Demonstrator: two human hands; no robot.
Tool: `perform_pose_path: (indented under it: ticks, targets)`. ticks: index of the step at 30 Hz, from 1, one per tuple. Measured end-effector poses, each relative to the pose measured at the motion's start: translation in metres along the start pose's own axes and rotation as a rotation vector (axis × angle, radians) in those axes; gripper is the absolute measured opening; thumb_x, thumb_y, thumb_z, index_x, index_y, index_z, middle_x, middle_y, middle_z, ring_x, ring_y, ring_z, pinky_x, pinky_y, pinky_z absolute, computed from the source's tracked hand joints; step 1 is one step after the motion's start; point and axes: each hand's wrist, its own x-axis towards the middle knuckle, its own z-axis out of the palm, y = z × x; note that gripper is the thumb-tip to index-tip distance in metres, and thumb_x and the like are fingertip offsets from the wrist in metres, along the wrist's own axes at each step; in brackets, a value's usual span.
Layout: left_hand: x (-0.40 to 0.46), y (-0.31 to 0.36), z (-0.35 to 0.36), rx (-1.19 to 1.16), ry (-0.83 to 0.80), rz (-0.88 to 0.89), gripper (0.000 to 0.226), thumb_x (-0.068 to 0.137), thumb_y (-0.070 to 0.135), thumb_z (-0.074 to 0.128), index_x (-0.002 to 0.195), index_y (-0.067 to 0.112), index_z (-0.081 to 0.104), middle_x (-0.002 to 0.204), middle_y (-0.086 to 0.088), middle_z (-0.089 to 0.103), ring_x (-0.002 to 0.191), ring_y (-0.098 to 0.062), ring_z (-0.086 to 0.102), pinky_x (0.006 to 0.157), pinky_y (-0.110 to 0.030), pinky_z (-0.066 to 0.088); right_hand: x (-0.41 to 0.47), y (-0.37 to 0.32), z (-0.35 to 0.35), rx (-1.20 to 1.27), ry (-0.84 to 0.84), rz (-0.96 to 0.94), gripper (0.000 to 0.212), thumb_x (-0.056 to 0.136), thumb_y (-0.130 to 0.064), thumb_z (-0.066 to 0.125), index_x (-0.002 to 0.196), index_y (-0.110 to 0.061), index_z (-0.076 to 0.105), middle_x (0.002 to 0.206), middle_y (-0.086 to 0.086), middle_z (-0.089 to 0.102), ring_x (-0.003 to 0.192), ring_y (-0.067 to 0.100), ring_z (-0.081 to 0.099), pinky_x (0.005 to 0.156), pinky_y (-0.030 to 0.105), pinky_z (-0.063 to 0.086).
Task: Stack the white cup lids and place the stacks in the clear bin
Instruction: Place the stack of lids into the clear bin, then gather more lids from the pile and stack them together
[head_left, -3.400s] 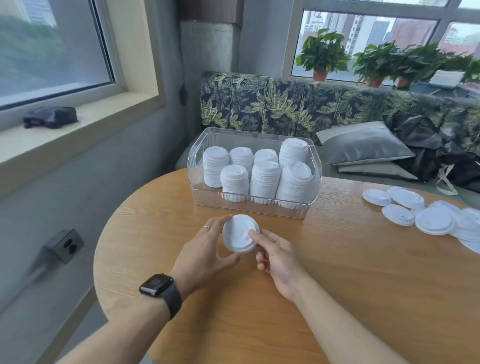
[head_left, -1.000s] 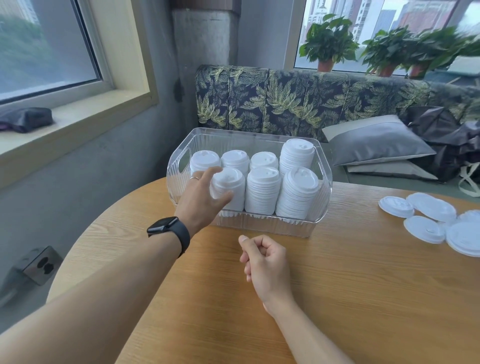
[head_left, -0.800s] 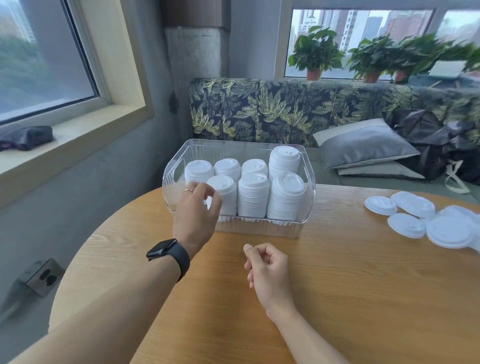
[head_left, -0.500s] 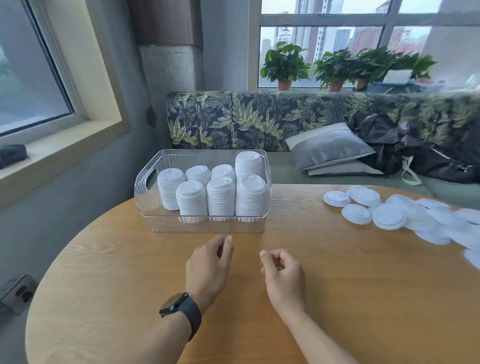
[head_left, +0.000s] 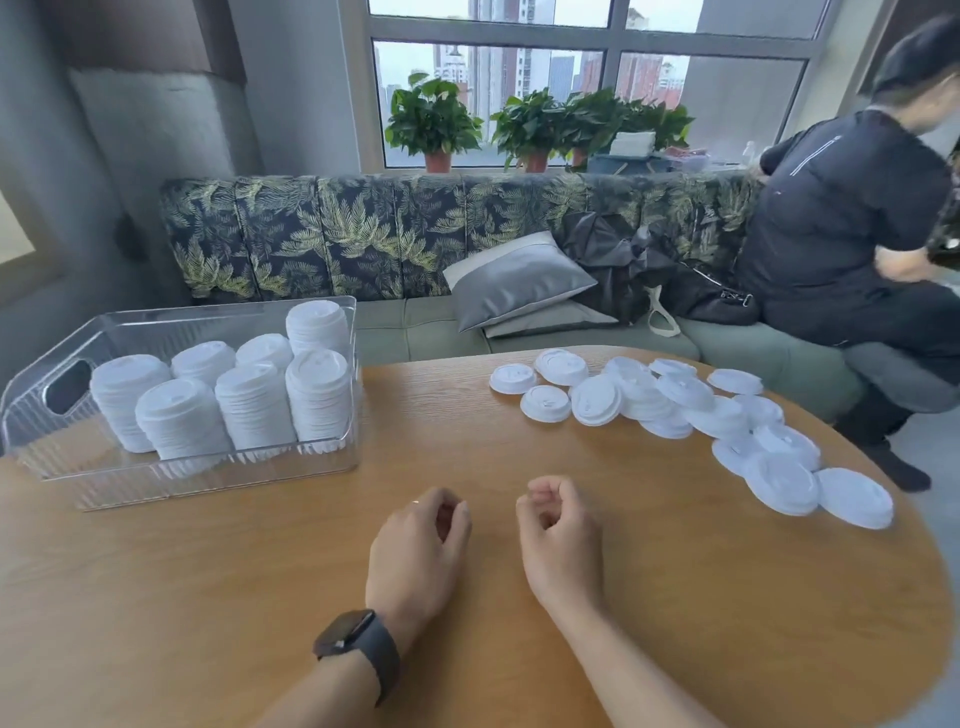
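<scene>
The clear bin (head_left: 208, 473) stands on the left of the round wooden table and holds several stacks of white cup lids (head_left: 249, 400). Loose white lids (head_left: 675, 410) lie scattered across the right side of the table. My left hand (head_left: 415, 551), with a dark watch on the wrist, and my right hand (head_left: 558, 540) hover side by side over the table's middle. Both have loosely curled fingers and hold nothing. Each hand is well apart from the bin and from the loose lids.
Behind the table runs a leaf-patterned sofa (head_left: 415, 234) with a grey cushion (head_left: 519, 278) and dark bags (head_left: 649, 270). A person in dark clothes (head_left: 852, 244) sits at the far right. The table's edge (head_left: 924, 545) curves close to the outermost lids.
My left hand set a lid on a stack in the bin, then drew back to the table's middle beside my right hand. The view has swung right, bringing the loose lids into sight.
</scene>
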Motion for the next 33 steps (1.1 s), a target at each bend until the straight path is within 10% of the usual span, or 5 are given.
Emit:
perform_pose_path:
  ticks: [16,29,33]
  targets:
    - [0.144,0.033,0.106,0.168,-0.085,0.176,0.054,0.092,0.047,0.066,0.138,0.024,0.051,0.134,-0.002,0.060,0.120,-0.028,0.052,0.101,-0.040,0.042,0.137,0.034,0.001,-0.077,0.261,0.105,0.037,0.089,-0.013,0.065,0.122,-0.025,0.053,0.129,-0.009,0.032,0.084,0.026,0.068,0.086,0.040,0.053]
    - [0.194,0.044,0.139,0.178,-0.119,0.239,0.072,0.086,0.066,0.068,0.140,0.023,0.049,0.136,-0.006,0.059,0.126,-0.030,0.053,0.106,-0.041,0.042,0.173,0.049,0.000,-0.043,0.427,0.182,0.058,0.093,-0.017,0.069,0.144,-0.016,0.040,0.138,0.004,0.054,0.121,0.023,0.055,0.090,0.023,0.037]
    - [0.189,0.043,0.136,0.147,-0.115,0.240,0.065,0.090,0.061,0.068,0.139,0.024,0.050,0.135,-0.005,0.059,0.122,-0.029,0.055,0.101,-0.039,0.044,0.171,0.049,-0.001,-0.022,0.428,0.215,0.056,0.094,-0.020,0.069,0.142,-0.018,0.041,0.130,0.001,0.063,0.117,0.026,0.060,0.099,0.044,0.049]
